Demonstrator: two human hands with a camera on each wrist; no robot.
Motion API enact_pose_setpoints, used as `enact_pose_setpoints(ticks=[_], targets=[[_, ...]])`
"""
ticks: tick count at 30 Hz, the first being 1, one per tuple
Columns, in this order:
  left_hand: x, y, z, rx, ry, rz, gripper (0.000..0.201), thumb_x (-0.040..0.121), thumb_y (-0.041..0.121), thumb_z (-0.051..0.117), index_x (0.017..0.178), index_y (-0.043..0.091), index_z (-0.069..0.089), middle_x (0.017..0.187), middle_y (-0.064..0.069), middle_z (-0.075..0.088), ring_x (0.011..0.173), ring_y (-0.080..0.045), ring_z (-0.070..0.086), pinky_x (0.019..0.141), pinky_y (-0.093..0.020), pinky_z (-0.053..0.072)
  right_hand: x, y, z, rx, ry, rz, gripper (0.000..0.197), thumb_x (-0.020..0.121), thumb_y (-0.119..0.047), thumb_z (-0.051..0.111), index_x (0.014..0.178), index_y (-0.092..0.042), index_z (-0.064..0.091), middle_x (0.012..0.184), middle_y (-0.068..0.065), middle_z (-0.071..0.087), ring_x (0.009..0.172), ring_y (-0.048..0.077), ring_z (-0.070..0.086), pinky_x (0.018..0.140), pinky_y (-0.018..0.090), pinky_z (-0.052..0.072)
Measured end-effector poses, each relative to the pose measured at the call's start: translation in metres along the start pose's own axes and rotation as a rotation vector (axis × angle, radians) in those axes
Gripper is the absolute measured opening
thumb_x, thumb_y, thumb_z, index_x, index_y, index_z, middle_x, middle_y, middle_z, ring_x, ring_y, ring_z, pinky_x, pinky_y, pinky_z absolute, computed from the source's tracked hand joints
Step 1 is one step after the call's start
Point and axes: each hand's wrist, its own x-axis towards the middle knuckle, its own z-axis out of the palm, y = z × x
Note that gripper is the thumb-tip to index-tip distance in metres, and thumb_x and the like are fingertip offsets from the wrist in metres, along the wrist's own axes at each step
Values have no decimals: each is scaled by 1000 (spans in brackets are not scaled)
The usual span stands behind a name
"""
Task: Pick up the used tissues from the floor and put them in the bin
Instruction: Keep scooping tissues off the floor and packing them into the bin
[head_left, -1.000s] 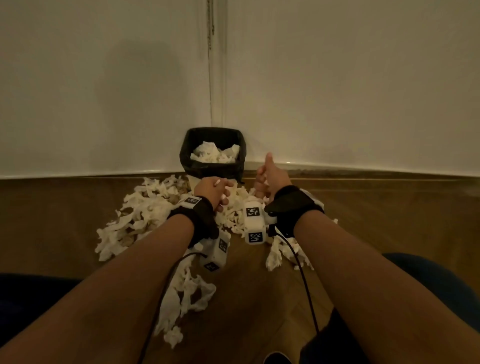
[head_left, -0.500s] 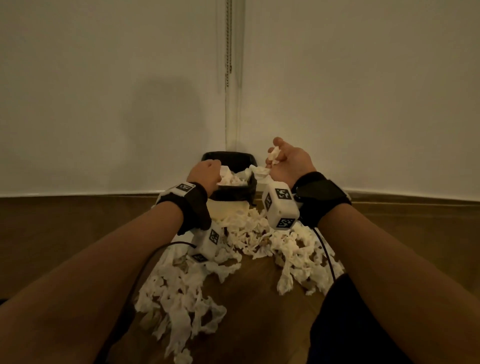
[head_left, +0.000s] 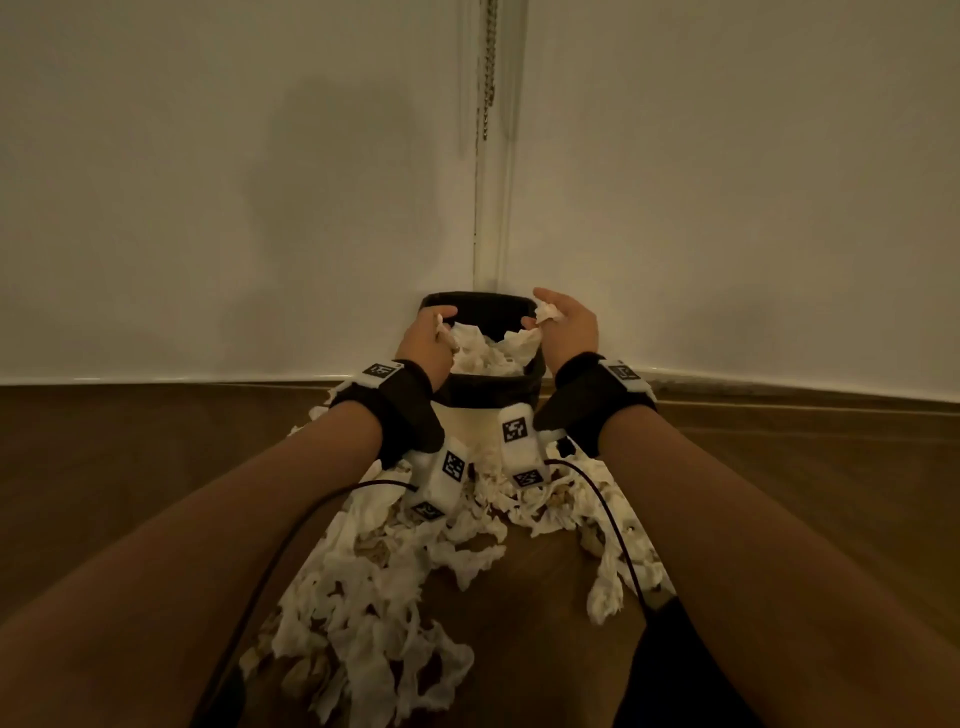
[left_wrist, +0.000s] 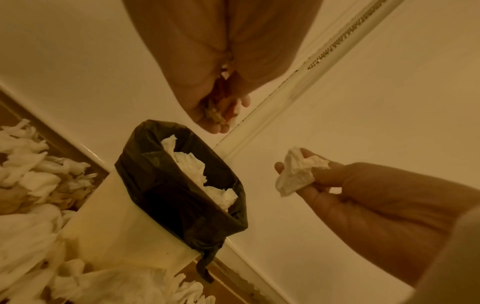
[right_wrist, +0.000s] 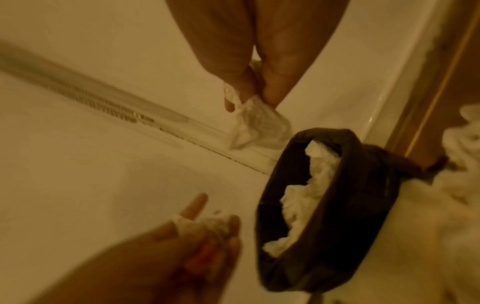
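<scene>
A small bin (head_left: 483, 388) with a black liner stands in the wall corner, holding several white tissues (head_left: 488, 353). My left hand (head_left: 442, 327) hovers over its left rim and grips a crumpled tissue (left_wrist: 215, 115). Over the right rim, my right hand (head_left: 540, 318) pinches another tissue (head_left: 549, 312) between thumb and fingers; the right wrist view shows that tissue (right_wrist: 257, 125) hanging just above the bin (right_wrist: 363, 205). A wide heap of used tissues (head_left: 374, 613) covers the floor in front of the bin, under my forearms.
Two white walls meet behind the bin, with a bead chain (head_left: 485, 67) hanging in the corner. The wooden floor (head_left: 156, 467) spreads to both sides of the heap. Dark clothing (head_left: 675, 675) fills the lower right edge.
Both hands have risen from the floor heap to above the bin's rim, each carrying a tissue. My head has moved closer to the bin.
</scene>
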Motion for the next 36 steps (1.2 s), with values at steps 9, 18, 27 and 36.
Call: enact_pose_setpoints(ticks=[9, 18, 27, 36], targets=[[42, -13, 31, 116, 95, 106, 31, 93, 5, 43, 121, 14, 52, 127, -12, 30, 85, -24, 57, 87, -30, 51, 31, 46, 7, -414, 154, -48, 37, 95, -1, 42, 127, -12, 58, 129, 14, 51, 109, 30, 56, 103, 33, 43], [43, -42, 38, 445, 36, 205, 19, 89, 8, 54, 108, 12, 57, 120, -12, 42, 86, -18, 49, 77, -22, 39, 38, 66, 17, -637, 125, -124, 29, 96, -13, 45, 118, -20, 64, 118, 11, 59, 105, 26, 58, 87, 22, 42], [40, -56, 38, 1077, -143, 213, 34, 97, 30, 33, 117, 21, 58, 123, -10, 51, 112, -26, 47, 94, -43, 33, 31, 73, 16, -1282, -142, -231, 33, 96, -29, 44, 113, -7, 63, 132, 16, 39, 118, 31, 41, 97, 38, 40], [43, -63, 40, 1196, -266, 243, 37, 94, 33, 38, 128, 24, 49, 128, -3, 52, 125, -20, 38, 103, -42, 29, 18, 72, 44, -1136, -425, -133, 36, 96, -19, 38, 122, 2, 51, 131, 22, 46, 119, 39, 44, 104, 43, 31]])
